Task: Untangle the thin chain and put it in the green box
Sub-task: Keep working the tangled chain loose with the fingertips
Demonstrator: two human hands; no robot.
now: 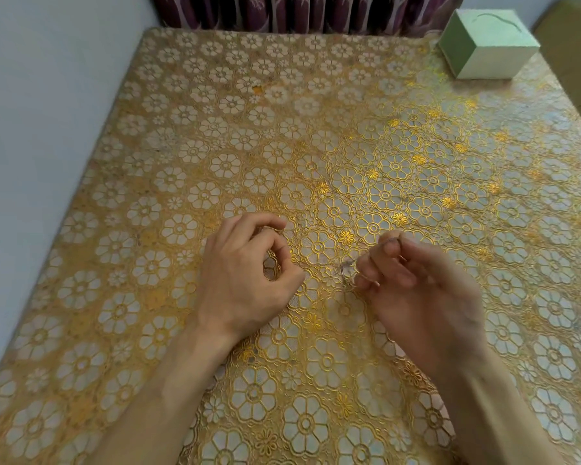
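Two bare forearms enter from the bottom edge of the frame and reach up over a gold tablecloth with a raised white flower pattern, which covers nearly the whole picture. Just below centre, the left hand shows its back, fingers curled in and thumb tip meeting the forefinger; whether anything is pinched there cannot be told. To its right, the right hand is turned palm-side inward and somewhat blurred, its fingers bent, with thumb and fingertips nipping a thin silvery metal chain. A small knot of that chain hangs just left of the right fingertips, in the gap between the two hands and close above the cloth (its links are too fine to make out). The pale green square cardboard box stands in the upper right corner, well apart from both hands. A dark purple patterned curtain runs along the top edge, and a pale wall fills the upper left.
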